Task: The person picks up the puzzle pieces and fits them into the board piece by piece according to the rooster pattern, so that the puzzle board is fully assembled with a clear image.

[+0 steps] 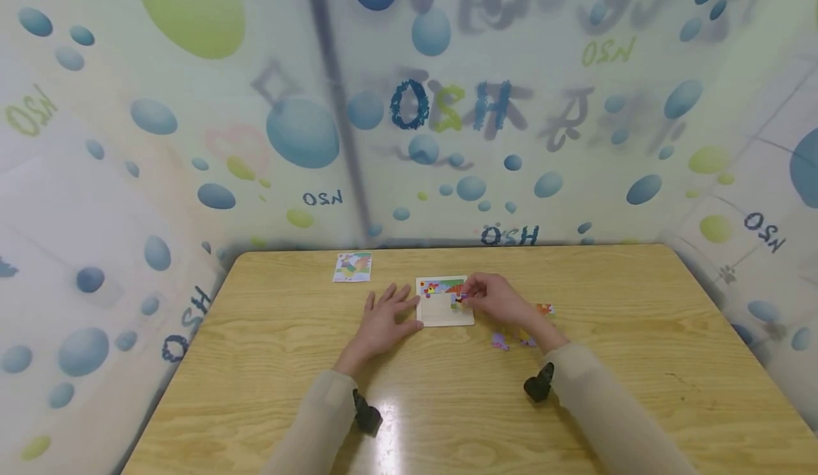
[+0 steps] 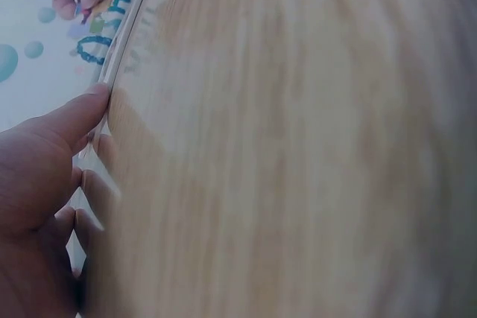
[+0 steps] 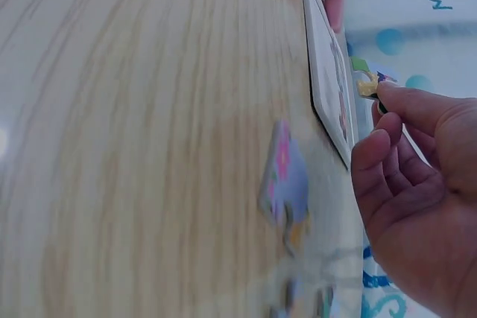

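Observation:
A shallow jigsaw tray (image 1: 437,315) lies on the wooden table, its back strip filled with colourful picture pieces and its front part bare. My right hand (image 1: 501,299) pinches a small jigsaw piece (image 1: 456,302) between thumb and fingertips over the tray's right side. In the right wrist view the jigsaw piece (image 3: 367,83) shows yellow, green and purple, held above the tray (image 3: 325,65). My left hand (image 1: 383,322) lies with spread, fairly straight fingers at the tray's left edge, the thumb touching its rim.
Loose jigsaw pieces, among them a purple one (image 1: 500,341), lie on the table under and beside the right forearm. A square picture card (image 1: 352,267) rests at the back left. Behind the table (image 1: 255,375) stands a wall (image 1: 562,141) with printed bubbles.

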Tool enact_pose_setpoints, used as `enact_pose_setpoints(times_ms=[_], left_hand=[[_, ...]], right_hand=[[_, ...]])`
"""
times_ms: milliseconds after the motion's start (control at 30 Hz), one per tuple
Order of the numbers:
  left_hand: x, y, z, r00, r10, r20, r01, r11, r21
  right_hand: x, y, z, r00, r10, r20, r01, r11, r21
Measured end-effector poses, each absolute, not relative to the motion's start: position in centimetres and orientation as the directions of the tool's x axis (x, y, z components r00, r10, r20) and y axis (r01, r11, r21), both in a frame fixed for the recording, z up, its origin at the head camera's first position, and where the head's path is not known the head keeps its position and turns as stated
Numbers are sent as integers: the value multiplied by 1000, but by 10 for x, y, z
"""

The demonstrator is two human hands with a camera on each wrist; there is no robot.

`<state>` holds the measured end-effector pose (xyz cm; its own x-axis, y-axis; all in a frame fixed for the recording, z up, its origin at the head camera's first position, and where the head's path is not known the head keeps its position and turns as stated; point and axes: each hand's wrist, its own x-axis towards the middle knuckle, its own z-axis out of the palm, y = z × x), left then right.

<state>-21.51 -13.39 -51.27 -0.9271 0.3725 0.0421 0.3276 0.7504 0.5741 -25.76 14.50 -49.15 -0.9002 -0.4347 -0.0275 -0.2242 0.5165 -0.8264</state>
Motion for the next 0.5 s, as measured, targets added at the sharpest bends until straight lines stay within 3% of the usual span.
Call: enact_pose_setpoints(times_ms=[500], left_hand=[[-216, -134, -515, -927, 373, 44, 329, 749, 575]], right_hand=[[-261, 105, -502, -903, -426, -52, -163, 451, -877]])
